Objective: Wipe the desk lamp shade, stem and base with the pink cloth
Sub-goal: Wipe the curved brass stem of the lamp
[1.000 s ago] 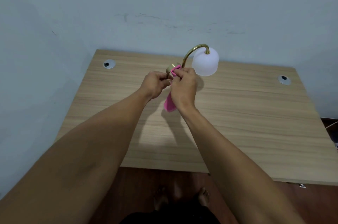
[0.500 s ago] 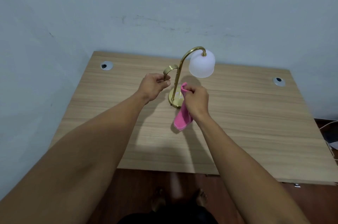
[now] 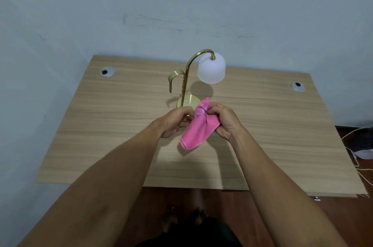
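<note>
The desk lamp stands upright at the back middle of the wooden desk (image 3: 262, 146). It has a white frosted shade (image 3: 211, 69), a curved brass stem (image 3: 186, 77) with a small brass hook on its left, and a round brass base (image 3: 188, 101). The pink cloth (image 3: 199, 127) hangs in front of the base, above the desk. My right hand (image 3: 224, 121) grips its upper right part. My left hand (image 3: 176, 120) pinches its left edge. Neither hand touches the lamp.
Two round metal cable grommets sit in the desk, one at the back left (image 3: 107, 71) and one at the back right (image 3: 298, 86). A blue-grey wall lies close behind and to the left. White cables (image 3: 355, 158) lie on the floor at the right.
My left hand has let go of the lamp's brass hook and come down to the cloth. Both hands have drawn back from the stem toward me, holding the cloth between them.
</note>
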`<state>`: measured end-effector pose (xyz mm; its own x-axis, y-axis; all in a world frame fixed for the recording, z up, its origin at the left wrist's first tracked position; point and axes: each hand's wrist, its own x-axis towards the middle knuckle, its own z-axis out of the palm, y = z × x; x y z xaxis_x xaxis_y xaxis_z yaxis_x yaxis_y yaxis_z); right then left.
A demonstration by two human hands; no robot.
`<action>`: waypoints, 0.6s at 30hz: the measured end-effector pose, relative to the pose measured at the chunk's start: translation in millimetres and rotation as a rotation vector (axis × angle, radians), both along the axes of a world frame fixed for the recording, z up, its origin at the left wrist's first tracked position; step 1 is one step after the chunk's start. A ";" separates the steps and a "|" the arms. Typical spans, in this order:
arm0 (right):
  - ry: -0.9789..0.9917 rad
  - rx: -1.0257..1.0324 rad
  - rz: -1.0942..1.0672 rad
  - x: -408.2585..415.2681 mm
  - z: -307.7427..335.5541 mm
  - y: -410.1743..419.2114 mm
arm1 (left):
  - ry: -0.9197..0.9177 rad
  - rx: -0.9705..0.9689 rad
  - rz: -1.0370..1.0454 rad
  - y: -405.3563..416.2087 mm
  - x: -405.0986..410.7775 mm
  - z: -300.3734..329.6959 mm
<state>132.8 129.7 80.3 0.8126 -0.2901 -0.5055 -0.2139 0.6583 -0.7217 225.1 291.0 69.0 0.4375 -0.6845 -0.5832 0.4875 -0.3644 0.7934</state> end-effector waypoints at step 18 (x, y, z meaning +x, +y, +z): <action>0.144 -0.401 0.489 23.6 14.7 -80.8 | 0.252 -0.129 0.202 -30.9 -4.0 -9.9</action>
